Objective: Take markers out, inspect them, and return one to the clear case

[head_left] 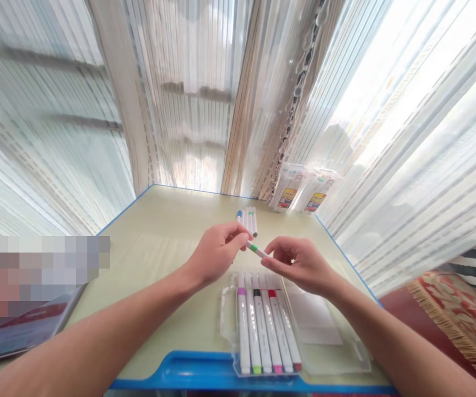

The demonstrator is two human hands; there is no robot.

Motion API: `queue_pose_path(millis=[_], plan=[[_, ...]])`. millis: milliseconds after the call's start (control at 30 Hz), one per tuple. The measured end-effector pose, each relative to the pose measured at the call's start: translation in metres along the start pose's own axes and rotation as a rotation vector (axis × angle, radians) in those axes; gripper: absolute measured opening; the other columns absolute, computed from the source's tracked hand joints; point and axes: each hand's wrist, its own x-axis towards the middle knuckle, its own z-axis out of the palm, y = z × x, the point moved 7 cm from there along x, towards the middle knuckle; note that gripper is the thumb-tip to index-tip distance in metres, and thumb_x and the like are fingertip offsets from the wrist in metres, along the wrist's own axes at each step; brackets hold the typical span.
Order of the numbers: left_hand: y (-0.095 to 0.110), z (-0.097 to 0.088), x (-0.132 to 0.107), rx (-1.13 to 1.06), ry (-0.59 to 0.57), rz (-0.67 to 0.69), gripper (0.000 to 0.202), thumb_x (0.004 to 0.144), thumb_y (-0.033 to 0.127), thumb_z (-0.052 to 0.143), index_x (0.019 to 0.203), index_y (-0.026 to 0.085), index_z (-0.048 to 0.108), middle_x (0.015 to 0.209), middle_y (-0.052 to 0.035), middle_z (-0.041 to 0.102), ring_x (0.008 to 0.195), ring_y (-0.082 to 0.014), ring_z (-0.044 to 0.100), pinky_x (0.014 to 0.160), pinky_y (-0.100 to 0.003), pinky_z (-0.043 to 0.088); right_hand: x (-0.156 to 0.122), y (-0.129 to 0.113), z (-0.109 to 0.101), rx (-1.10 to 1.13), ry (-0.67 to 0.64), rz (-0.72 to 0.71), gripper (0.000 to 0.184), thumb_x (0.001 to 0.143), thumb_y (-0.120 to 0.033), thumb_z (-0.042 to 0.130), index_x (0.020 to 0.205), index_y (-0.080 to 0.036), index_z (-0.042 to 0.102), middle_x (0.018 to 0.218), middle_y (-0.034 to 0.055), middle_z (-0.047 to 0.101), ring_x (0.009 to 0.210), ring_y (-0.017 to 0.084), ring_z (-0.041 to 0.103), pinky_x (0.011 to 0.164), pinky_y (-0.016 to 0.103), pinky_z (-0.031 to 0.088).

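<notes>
Plainly, left hand (220, 249) and right hand (298, 259) pinch a marker (258, 250); its ends are hidden.

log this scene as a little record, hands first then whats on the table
left hand: grips one end of a green-banded white marker
right hand: fingers at the marker's other end
case: clear, open, at the table's near edge
case contents: six markers in a row
far side: small group of loose markers
far right: two clear packages
</notes>
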Motion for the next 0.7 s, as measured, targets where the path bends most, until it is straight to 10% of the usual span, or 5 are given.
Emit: queue_pose_path(millis=[700], plan=[[-0.005,0.002,0.001,-0.332,0.067,-0.129,0.023,0.089,0.035,0.059,0.097,0.014,0.06,0.079,-0.0007,0.06,0.048,-0.0073,0.046,0.046,-0.024,0.042,0.001,0.001,-0.005,0.066,0.068,-0.005,0.022,0.094,-0.036,0.061,0.097,-0.016,0.068,0.066,0.0006,0.065,0.06,0.013,0.059,0.058,0.024,0.042]])
